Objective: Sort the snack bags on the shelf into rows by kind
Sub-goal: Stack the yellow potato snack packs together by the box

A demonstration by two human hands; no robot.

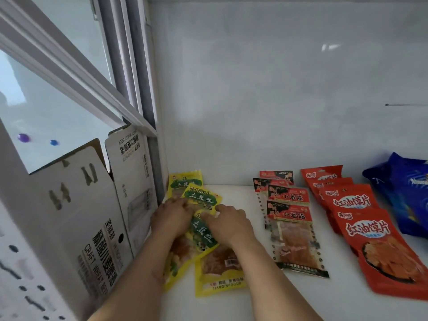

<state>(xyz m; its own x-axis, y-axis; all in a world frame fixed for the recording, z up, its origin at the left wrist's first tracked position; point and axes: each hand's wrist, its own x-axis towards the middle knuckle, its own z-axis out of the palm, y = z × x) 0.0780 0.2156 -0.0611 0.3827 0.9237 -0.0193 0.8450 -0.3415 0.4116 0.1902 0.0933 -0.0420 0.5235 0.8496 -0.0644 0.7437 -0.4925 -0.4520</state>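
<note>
Pressing flat on overlapping yellow bags (201, 197) at the white shelf (234, 193)'s left end: left hand (172, 216) and right hand (228, 222), fingers spread, gripping nothing. Crowding close on the left, an open cardboard box (97, 216). Lying in rows to the right: black-and-red packets (290, 228), red bags (361, 218), a blue bag (407, 191).
</note>
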